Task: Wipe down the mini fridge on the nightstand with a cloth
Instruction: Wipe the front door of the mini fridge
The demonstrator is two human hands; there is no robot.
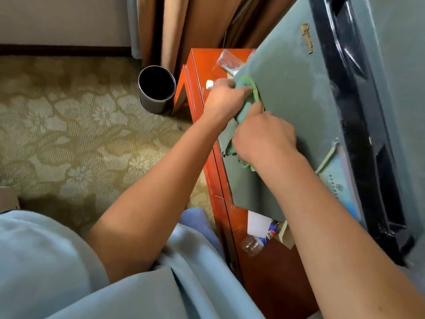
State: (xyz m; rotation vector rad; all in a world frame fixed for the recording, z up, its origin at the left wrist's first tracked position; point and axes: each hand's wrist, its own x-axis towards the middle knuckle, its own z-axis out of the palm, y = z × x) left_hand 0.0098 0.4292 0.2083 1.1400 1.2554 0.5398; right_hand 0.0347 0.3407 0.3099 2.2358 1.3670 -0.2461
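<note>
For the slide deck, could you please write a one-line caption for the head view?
Both hands, left hand and right hand, press a green cloth against the mini fridge on the nightstand.

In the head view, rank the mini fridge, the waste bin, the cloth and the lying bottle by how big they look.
1. Grey-green mini fridge
2. Black cylindrical waste bin
3. Green cloth, mostly hidden by both hands, so unsure against
4. Clear plastic bottle
</note>
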